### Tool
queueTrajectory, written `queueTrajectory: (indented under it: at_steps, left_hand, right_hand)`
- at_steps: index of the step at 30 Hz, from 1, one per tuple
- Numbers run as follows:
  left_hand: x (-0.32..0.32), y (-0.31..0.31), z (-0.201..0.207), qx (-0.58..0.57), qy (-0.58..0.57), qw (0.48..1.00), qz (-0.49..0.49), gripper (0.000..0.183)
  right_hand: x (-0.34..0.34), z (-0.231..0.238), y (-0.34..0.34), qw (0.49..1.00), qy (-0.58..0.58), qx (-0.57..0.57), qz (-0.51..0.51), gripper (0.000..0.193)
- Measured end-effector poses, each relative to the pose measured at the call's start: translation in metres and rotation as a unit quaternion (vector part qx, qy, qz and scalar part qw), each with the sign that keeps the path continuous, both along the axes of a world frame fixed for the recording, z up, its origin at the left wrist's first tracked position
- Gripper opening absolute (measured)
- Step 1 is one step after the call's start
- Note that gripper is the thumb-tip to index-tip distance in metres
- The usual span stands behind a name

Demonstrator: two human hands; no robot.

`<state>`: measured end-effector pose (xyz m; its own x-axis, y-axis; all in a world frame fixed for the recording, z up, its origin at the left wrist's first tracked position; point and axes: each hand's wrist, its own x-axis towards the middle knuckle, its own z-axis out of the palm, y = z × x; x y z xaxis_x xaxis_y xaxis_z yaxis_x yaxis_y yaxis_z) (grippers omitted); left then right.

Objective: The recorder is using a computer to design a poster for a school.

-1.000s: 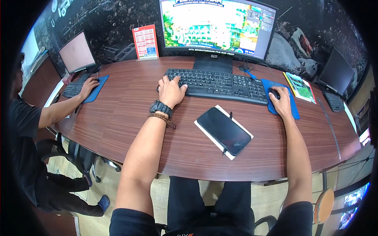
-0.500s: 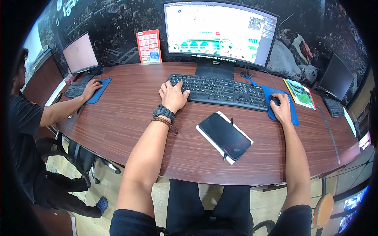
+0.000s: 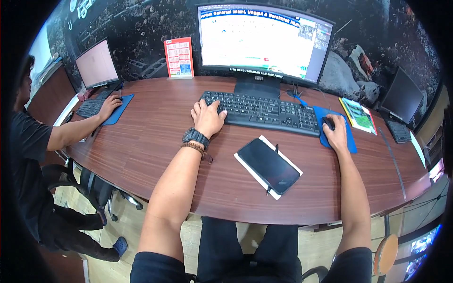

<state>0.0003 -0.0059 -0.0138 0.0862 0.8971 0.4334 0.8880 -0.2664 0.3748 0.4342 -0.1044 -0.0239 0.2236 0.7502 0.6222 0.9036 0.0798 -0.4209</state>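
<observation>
My left hand rests at the left end of a black keyboard, its fingers spread over the keys. A watch and a beaded bracelet circle that wrist. Under my right hand is a black computer mouse, partly covered by the fingers, on a blue mouse pad. Behind the keyboard stands a wide monitor showing a page layout with a blue banner and tool panels. Between my forearms, a dark-screened phone lies on a white pad, with a black pen mostly hidden beneath it.
To the left, a person works a mouse at another monitor. A red and white desk calendar stands at the back of the wooden desk. Toward the right are booklets, a dark monitor and a small keyboard.
The page on the monitor has shifted downward, bringing a blue banner into the top and pushing the green artwork low. Both hands keep their places on keyboard and mouse.
</observation>
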Motion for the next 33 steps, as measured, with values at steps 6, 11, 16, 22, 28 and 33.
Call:
queueTrajectory:
  at_steps: [6, 11, 16, 22, 28, 33]
  left_hand:
    - [0.0, -0.004, 0.002, -0.001, -0.015, 1.0, -0.002, 0.05]
    - [0.003, -0.009, 0.009, -0.046, 0.0, 0.999, -0.002, 0.053]
    - [0.003, -0.009, 0.011, -0.046, 0.002, 0.999, 0.001, 0.054]
    - [0.003, -0.009, 0.009, -0.043, 0.002, 0.999, 0.002, 0.053]
    - [0.004, -0.009, 0.009, -0.04, 0.003, 0.999, 0.001, 0.053]
    - [0.002, -0.009, 0.01, -0.047, 0.005, 0.999, -0.002, 0.053]
  right_hand:
    - [-0.006, 0.003, -0.003, 1.0, 0.012, -0.017, -0.001, 0.032]
    - [-0.004, 0.004, -0.003, 1.0, 0.008, -0.009, 0.018, 0.033]
    - [-0.008, 0.008, -0.004, 1.0, 0.015, -0.019, 0.016, 0.033]
    - [-0.007, 0.008, -0.004, 0.999, 0.016, -0.029, 0.009, 0.034]
    - [-0.006, 0.007, -0.003, 0.999, 0.008, -0.025, 0.022, 0.035]
    - [-0.009, 0.009, -0.004, 0.999, 0.011, -0.026, 0.023, 0.033]
